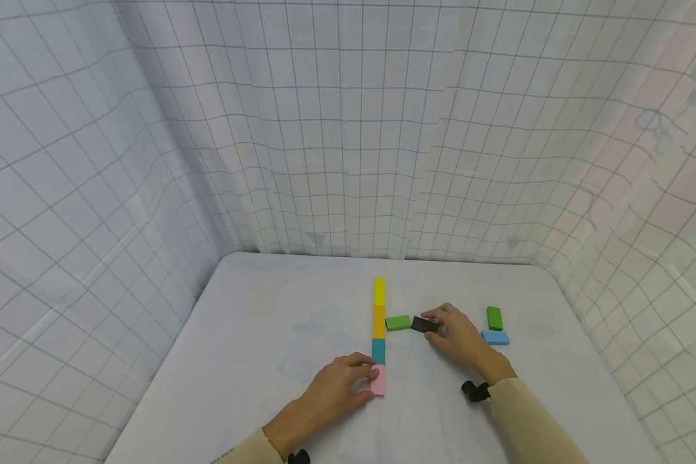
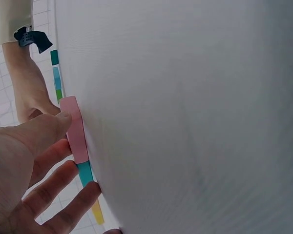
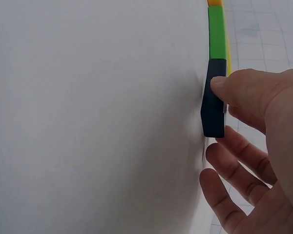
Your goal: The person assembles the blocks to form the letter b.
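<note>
A straight column of blocks runs away from me on the white table: a pink block (image 1: 378,386) nearest, then a teal block (image 1: 378,351), an orange block (image 1: 379,322) and a yellow block (image 1: 379,291). My left hand (image 1: 341,386) holds the pink block from its left side, the thumb at its near end. To the right of the orange block a green block (image 1: 398,323) lies crosswise. Between thumb and fingers, my right hand (image 1: 459,338) pinches a black block (image 3: 214,105), its far end right at the green block and slightly slanted.
Farther right lie a second green block (image 1: 495,318) and a light blue block (image 1: 495,338). Another teal block (image 2: 54,57), mostly hidden by the right wrist in the head view, lies near them. White gridded curtains (image 1: 348,129) enclose the table's back and sides.
</note>
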Available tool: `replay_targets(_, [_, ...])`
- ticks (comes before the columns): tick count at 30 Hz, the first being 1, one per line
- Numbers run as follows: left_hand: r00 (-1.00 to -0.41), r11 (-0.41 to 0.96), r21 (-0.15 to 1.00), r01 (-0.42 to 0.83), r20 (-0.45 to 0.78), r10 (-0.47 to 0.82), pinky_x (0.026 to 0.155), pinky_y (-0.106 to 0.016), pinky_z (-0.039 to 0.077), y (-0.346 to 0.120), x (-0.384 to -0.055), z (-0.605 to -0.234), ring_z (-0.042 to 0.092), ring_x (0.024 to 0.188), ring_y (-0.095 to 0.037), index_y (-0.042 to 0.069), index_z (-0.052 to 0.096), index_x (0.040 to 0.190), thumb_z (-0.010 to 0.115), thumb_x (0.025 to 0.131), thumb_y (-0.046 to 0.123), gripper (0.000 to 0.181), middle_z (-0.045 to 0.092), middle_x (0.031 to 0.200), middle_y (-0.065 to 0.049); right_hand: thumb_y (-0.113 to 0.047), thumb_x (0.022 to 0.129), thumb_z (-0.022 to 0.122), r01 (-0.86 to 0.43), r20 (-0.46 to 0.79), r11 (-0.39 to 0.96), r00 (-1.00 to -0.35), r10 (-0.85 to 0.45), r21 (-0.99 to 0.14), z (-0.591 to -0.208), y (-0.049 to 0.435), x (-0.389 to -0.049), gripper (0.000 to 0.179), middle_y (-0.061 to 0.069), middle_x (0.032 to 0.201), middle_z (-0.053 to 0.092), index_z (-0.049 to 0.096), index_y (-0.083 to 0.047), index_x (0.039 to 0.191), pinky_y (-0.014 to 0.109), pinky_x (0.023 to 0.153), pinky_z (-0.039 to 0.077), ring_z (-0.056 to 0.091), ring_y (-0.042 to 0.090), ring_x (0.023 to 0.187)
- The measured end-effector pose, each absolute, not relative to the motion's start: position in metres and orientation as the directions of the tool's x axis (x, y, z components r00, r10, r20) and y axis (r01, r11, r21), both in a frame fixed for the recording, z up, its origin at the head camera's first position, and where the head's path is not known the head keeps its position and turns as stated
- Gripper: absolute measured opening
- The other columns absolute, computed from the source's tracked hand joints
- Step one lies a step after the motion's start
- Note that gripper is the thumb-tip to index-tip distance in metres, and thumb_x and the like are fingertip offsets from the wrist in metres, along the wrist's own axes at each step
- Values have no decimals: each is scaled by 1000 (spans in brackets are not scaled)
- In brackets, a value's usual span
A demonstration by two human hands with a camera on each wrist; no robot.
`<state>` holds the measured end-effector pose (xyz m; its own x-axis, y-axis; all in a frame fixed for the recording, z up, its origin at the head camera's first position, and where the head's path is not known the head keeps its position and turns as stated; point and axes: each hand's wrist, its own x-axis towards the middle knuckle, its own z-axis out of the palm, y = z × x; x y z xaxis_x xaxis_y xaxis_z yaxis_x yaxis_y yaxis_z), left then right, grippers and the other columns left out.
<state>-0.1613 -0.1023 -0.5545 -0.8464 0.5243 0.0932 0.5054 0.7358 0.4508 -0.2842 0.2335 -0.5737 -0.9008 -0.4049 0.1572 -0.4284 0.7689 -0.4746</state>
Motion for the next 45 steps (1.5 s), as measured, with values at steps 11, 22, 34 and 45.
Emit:
replay_targets(11, [-851, 738, 453, 500, 101, 515, 111, -48, 67, -105, -165, -555, 77, 133, -26, 19, 86, 140, 93, 102, 24, 39, 78, 149, 0, -18, 108, 86, -411, 219, 761, -912, -348, -502, -565, 249, -283, 40, 13, 136, 75, 79, -10, 146, 46, 92, 65, 75, 29, 116])
replay_targets(22, [-861, 734, 482, 478, 90, 501, 111, -57, 67, -103, -161, -554, 78, 130, -27, 20, 88, 138, 94, 102, 24, 37, 78, 147, 0, -16, 108, 86, -410, 285, 760, -910, -302, -504, -559, 277, -279, 38, 20, 137, 75, 79, -5, 144, 48, 89, 64, 74, 32, 110])
replay_targets(34, [-849, 730, 462, 504, 112, 516, 108, -45, 68, -101, -161, -557, 78, 129, -25, 20, 88, 137, 95, 101, 24, 37, 79, 147, 1, -18, 110, 83, -317, 289, 819, -938, -193, -479, -550, 309, -281, 40, 28, 139, 74, 78, -2, 146, 61, 92, 63, 72, 40, 110])
replay_targets(45, [-859, 735, 482, 476, 75, 507, 109, -45, 68, -101, -163, -558, 76, 128, -24, 22, 87, 139, 95, 101, 24, 39, 78, 147, 3, -21, 109, 83, -214, 227, 839, -967, -111, -500, -551, 337, -285, 47, 39, 144, 65, 74, 3, 149, 66, 90, 63, 73, 51, 116])
